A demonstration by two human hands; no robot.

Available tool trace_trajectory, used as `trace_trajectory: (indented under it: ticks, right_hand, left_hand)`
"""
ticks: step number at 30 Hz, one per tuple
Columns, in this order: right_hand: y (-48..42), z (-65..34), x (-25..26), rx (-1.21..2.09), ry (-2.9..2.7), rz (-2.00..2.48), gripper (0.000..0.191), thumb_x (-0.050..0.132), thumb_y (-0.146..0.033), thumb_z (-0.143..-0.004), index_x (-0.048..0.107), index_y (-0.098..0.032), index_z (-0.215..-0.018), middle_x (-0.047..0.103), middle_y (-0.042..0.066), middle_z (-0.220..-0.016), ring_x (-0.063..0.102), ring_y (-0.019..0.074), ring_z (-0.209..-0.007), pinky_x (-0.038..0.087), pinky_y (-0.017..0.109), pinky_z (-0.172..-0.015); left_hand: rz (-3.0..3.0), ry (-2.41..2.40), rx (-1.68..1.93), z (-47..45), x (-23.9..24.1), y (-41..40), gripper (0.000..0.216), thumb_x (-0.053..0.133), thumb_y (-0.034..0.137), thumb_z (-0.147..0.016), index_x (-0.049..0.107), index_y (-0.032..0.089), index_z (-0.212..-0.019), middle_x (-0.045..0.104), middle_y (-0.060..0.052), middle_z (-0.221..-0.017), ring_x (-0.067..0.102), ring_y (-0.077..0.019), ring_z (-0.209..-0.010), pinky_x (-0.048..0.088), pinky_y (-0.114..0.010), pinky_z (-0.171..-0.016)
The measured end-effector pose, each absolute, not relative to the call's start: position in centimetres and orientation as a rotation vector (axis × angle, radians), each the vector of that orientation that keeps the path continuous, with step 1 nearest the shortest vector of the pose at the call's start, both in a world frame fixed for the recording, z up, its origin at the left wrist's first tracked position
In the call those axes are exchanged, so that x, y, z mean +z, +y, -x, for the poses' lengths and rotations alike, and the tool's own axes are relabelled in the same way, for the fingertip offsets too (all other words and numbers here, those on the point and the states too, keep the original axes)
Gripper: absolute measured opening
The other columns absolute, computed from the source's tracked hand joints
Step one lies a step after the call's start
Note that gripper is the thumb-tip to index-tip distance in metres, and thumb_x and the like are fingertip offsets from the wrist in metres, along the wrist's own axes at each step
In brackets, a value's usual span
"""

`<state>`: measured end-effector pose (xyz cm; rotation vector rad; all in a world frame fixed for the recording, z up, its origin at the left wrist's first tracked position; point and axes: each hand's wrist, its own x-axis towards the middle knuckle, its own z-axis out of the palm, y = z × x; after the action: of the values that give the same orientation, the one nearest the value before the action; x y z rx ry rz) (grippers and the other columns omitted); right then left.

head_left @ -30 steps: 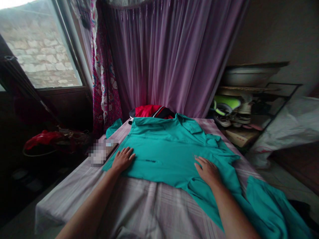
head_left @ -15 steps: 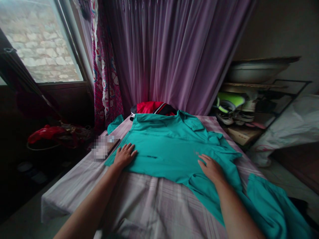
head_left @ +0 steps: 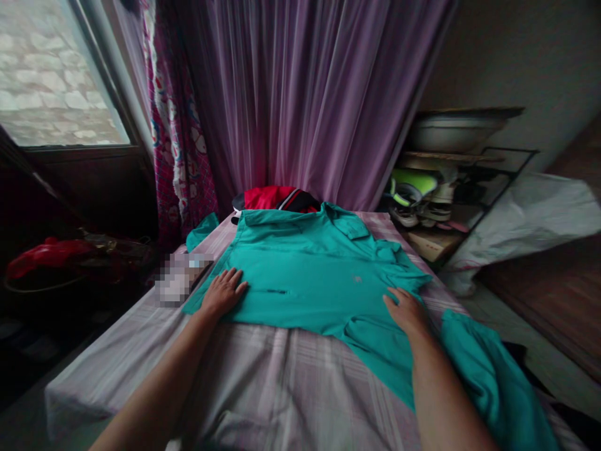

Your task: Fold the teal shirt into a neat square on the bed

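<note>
A teal jacket [head_left: 310,282] lies spread over the table, with a short dark zip near its left part and a small logo toward the right. My left hand [head_left: 224,292] rests flat on its left end, fingers spread. On the right part of the same garment lies my right hand [head_left: 407,311], fingers stretched out and partly apart, with nothing held. One sleeve runs toward me under my right forearm. Another teal piece of cloth [head_left: 488,357] hangs over the table's right side; whether it joins the jacket is hidden by my forearm.
A checked pinkish cloth [head_left: 277,363] covers the table. Left of the jacket is a blurred-out object [head_left: 181,279]. Red and black clothing [head_left: 282,199] lies at the back against a purple curtain [head_left: 300,94]. At right stand a shoe rack [head_left: 493,156] and a white sack [head_left: 526,219].
My right hand has slid right across the jacket, uncovering the logo. My left hand stays on the left end. The whole view has shifted slightly.
</note>
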<state>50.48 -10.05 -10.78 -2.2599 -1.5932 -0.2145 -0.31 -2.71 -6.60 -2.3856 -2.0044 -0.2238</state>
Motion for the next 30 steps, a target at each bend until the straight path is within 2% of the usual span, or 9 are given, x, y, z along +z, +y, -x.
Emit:
trace_trajectory:
  ticks: [3, 7, 13, 20, 25, 28, 30]
  right_hand:
    - [-10.4, -49.9, -10.1, -0.199, -1.606, 2.235, 0.042, 0.046, -0.029, -0.089, 0.070, -0.019, -0.121, 0.068, 0.014, -0.126, 0.061, 0.0279, -0.118, 0.045, 0.043, -0.102]
    - [-10.9, -48.9, -9.0, -0.181, -1.599, 2.265, 0.042, 0.046, -0.029, -0.091, 0.069, -0.016, -0.123, 0.066, 0.015, -0.130, 0.059, 0.0262, -0.121, 0.044, 0.039, -0.104]
    - [-11.7, -48.5, -7.8, -0.167, -1.545, 2.342, 0.042, 0.045, -0.029, -0.091, 0.069, -0.018, -0.124, 0.065, 0.013, -0.131, 0.059, 0.0259, -0.121, 0.044, 0.037, -0.104]
    - [-12.5, -48.6, -6.7, -0.180, -1.453, 2.424, 0.043, 0.043, -0.029, -0.091, 0.068, -0.018, -0.125, 0.065, 0.014, -0.131, 0.060, 0.0275, -0.119, 0.045, 0.038, -0.099]
    - [-10.7, -45.1, -4.5, -0.283, -1.690, 2.224, 0.045, 0.039, -0.034, -0.096, 0.062, -0.020, -0.133, 0.056, 0.012, -0.143, 0.050, 0.0259, -0.131, 0.037, 0.041, -0.109]
    - [-8.7, -43.3, -3.6, -0.199, -2.022, 2.063, 0.047, 0.039, -0.040, -0.099, 0.057, -0.022, -0.139, 0.049, 0.010, -0.151, 0.042, 0.0242, -0.138, 0.030, 0.041, -0.114]
    - [-7.7, -43.6, -3.7, -0.109, -2.101, 2.119, 0.048, 0.039, -0.044, -0.099, 0.052, -0.028, -0.143, 0.043, 0.005, -0.155, 0.035, 0.0221, -0.143, 0.024, 0.042, -0.117]
  left_hand:
    - [2.373, -1.973, -0.251, 0.5, -7.0, -2.4, 0.055, 0.036, 0.048, -0.098, 0.046, 0.022, -0.145, 0.044, -0.010, -0.155, 0.037, -0.0299, -0.144, 0.030, -0.048, -0.117]
    - [2.348, -1.957, -0.263, 0.8, -7.4, -2.1, 0.055, 0.038, 0.045, -0.096, 0.046, 0.021, -0.145, 0.045, -0.011, -0.154, 0.038, -0.0305, -0.143, 0.032, -0.049, -0.116]
    - [2.360, -1.842, -0.306, 1.2, -6.6, -2.4, 0.053, 0.034, 0.043, -0.096, 0.055, 0.014, -0.136, 0.056, -0.013, -0.144, 0.050, -0.0269, -0.134, 0.036, -0.041, -0.114]
    - [2.404, -1.819, -0.343, 1.1, -6.0, -2.6, 0.057, 0.030, 0.047, -0.094, 0.061, 0.013, -0.129, 0.063, -0.013, -0.136, 0.057, -0.0272, -0.126, 0.042, -0.040, -0.109]
    - [2.402, -1.808, -0.367, 1.1, -6.2, -2.5, 0.058, 0.029, 0.047, -0.093, 0.062, 0.012, -0.127, 0.063, -0.014, -0.135, 0.058, -0.0295, -0.126, 0.042, -0.044, -0.110]
    - [2.404, -1.792, -0.413, 1.2, -6.5, -2.4, 0.055, 0.031, 0.046, -0.092, 0.064, 0.015, -0.123, 0.065, -0.013, -0.133, 0.059, -0.0296, -0.124, 0.043, -0.045, -0.108]
    - [2.405, -1.784, -0.433, 1.2, -6.5, -2.3, 0.053, 0.032, 0.045, -0.091, 0.065, 0.016, -0.122, 0.066, -0.012, -0.132, 0.060, -0.0291, -0.123, 0.044, -0.044, -0.108]
